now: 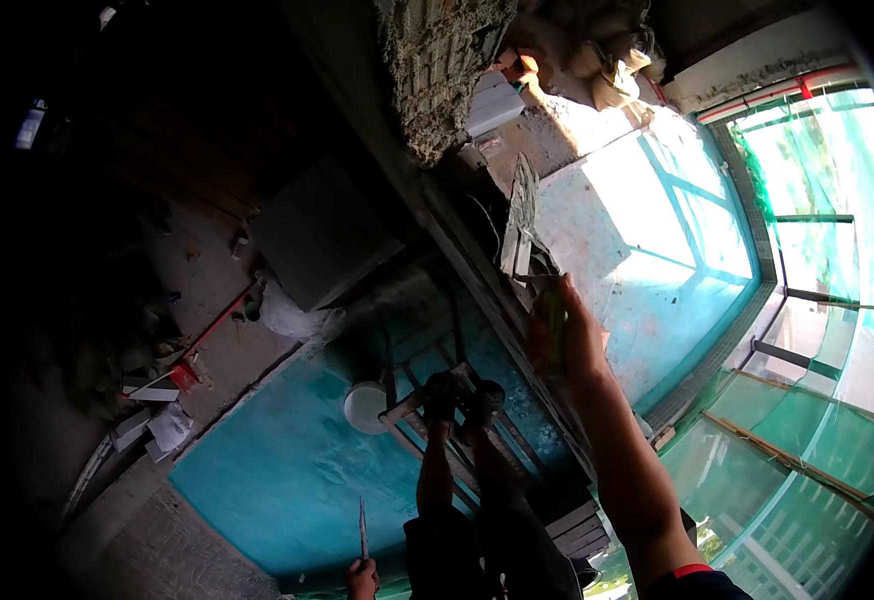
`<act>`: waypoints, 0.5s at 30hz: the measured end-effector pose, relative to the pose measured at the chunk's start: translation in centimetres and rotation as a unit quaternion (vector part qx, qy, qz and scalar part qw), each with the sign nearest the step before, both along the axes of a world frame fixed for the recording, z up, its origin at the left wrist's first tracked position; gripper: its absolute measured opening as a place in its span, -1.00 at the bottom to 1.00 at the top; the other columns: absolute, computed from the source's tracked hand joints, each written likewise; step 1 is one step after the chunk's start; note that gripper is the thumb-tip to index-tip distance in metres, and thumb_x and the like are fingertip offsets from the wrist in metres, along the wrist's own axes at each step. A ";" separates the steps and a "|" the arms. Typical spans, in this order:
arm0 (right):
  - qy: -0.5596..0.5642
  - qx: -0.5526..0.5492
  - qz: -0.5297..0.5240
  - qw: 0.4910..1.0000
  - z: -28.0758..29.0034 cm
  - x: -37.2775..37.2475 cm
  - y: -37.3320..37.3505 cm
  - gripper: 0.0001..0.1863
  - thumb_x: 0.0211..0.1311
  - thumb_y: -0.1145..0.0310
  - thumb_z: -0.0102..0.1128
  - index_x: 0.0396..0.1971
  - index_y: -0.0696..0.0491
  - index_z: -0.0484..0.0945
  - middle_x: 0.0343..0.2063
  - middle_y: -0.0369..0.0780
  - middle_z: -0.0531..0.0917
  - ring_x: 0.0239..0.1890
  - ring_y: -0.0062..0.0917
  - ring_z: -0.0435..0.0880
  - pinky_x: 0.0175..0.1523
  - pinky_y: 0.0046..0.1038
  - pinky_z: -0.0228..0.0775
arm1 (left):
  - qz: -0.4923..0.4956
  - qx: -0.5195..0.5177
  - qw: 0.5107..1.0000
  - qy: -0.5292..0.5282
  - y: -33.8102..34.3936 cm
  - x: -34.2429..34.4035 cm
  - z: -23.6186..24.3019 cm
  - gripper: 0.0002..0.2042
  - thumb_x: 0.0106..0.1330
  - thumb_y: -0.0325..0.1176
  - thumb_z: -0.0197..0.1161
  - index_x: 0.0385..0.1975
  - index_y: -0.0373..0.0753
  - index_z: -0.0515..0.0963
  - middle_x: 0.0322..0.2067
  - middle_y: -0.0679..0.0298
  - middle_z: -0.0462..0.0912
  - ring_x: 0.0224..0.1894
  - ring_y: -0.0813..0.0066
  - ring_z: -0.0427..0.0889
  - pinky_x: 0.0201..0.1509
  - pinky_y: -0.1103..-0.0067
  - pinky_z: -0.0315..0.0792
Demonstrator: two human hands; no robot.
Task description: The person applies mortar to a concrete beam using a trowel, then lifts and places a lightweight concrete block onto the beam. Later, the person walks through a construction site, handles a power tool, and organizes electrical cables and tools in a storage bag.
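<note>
Reaching up and ahead, my right hand [581,335] is closed round a green handle [557,325]. A thin dark blade seems to run from it toward the rough grey, ragged edge [522,220] of the wall end; I cannot tell whether they touch. Low in the view, my left hand [363,580] is closed on a long, narrow flat tool [363,525], seen nearly edge-on, perhaps a trowel. My feet stand on a ladder-like stand [407,412] over a blue floor covering [277,480].
A white bucket [365,408] stands beside the stand. Rough grey masonry [442,80] juts in above. Green netting [807,460] covers the windows at right. A grey box [322,235], sacks [612,80] and a red-handled tool [222,320] lie about.
</note>
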State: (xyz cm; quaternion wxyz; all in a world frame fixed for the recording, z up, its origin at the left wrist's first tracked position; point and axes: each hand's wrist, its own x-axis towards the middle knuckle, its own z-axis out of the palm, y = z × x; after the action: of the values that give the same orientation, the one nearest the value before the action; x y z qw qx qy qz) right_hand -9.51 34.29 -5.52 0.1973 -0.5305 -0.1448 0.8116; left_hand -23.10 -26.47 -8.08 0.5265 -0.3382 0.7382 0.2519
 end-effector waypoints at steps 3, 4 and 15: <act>0.063 -0.032 -0.076 0.995 -0.1 -4.6 -1.3 -0.43 0.24 -0.31 -0.17 -0.45 -0.04 0.36 -0.68 -0.34 0.35 -0.76 -0.60 0.25 -0.66 -0.53 0.11 | -0.193 -0.022 0.981 0.019 0.2 -0.7 0.3 -0.77 0.25 -0.26 0.14 -0.64 -0.14 0.42 -0.79 0.38 0.32 -0.81 0.57 0.25 -0.75 0.59 0.10; 0.073 -0.049 -0.096 0.992 -0.8 -6.5 -1.9 -0.44 0.23 -0.31 -0.17 -0.43 -0.04 0.37 -0.66 -0.34 0.35 -0.74 -0.59 0.26 -0.64 -0.53 0.11 | -0.177 -0.032 0.983 0.028 0.6 -0.6 0.2 -0.77 0.26 -0.28 0.10 -0.64 -0.14 0.42 -0.80 0.37 0.33 -0.83 0.55 0.25 -0.78 0.58 0.11; 0.172 -0.014 -0.173 0.970 -4.8 -16.4 -2.7 -0.43 0.25 -0.32 -0.22 -0.37 -0.03 0.28 -0.62 -0.32 0.34 -0.71 -0.60 0.25 -0.58 -0.53 0.19 | 0.059 -0.036 0.998 0.012 -4.4 0.4 -0.1 -0.86 0.24 -0.29 0.21 -0.50 -0.16 0.49 -0.77 0.39 0.37 -0.78 0.58 0.29 -0.74 0.62 0.11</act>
State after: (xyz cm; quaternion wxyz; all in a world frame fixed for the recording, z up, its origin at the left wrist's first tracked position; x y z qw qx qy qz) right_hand -25.87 31.57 -10.35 0.3487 -0.4029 -0.0035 0.8462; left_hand -22.70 -30.87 -8.17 0.4890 -0.3967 0.7321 0.2598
